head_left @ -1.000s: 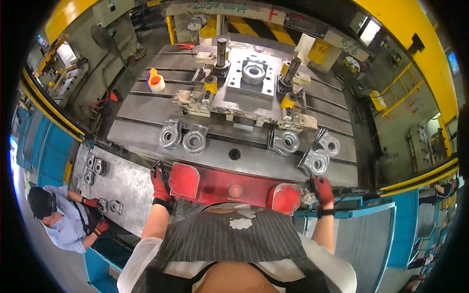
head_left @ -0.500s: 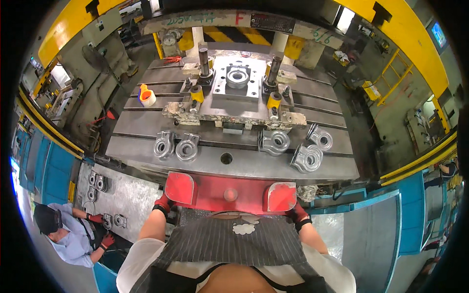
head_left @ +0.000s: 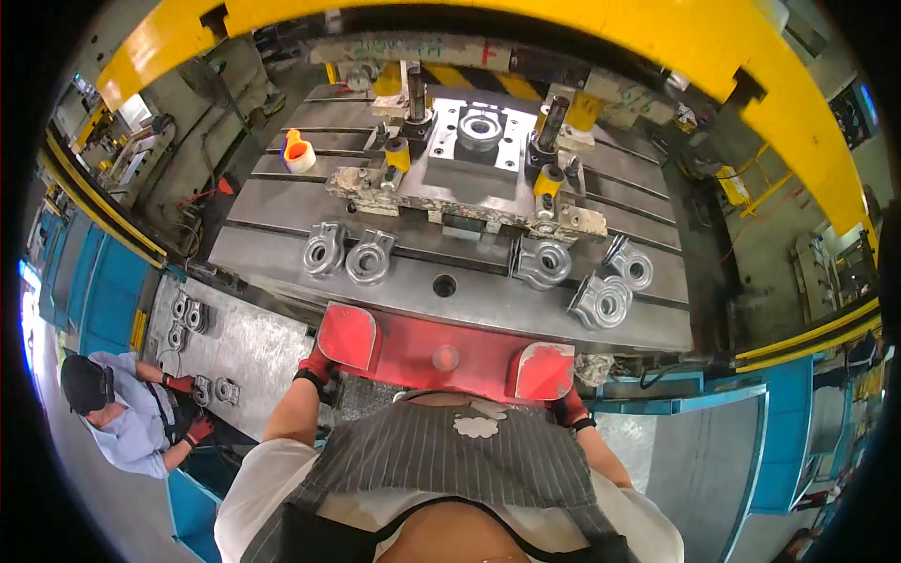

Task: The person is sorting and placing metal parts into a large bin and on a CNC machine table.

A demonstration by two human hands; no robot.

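My red-gloved left hand (head_left: 317, 366) is at the left end of a red control box (head_left: 450, 349), beside its rounded red guard (head_left: 347, 336). At the other end, my red-gloved right hand (head_left: 569, 407) sits by the right guard (head_left: 544, 372). The guards and box hide the fingers of both hands. Beyond the box, a ring-shaped metal part (head_left: 480, 128) rests on the lower die's bright plate (head_left: 441, 141). Along the front of the press bed (head_left: 394, 286) lie two similar metal parts (head_left: 370, 257) at left and three more (head_left: 603, 301) at right.
A yellow press member (head_left: 526, 23) spans overhead, with guide posts (head_left: 554, 122) standing beside the plate. An orange-and-white tape roll (head_left: 298, 155) lies on the bed. At left, a co-worker (head_left: 127, 403) in red gloves handles metal parts on a steel table (head_left: 249, 342).
The yellow press member and upper plate have come lower, nearer the lower die. My view has shifted slightly. Both my hands stay at the control box.
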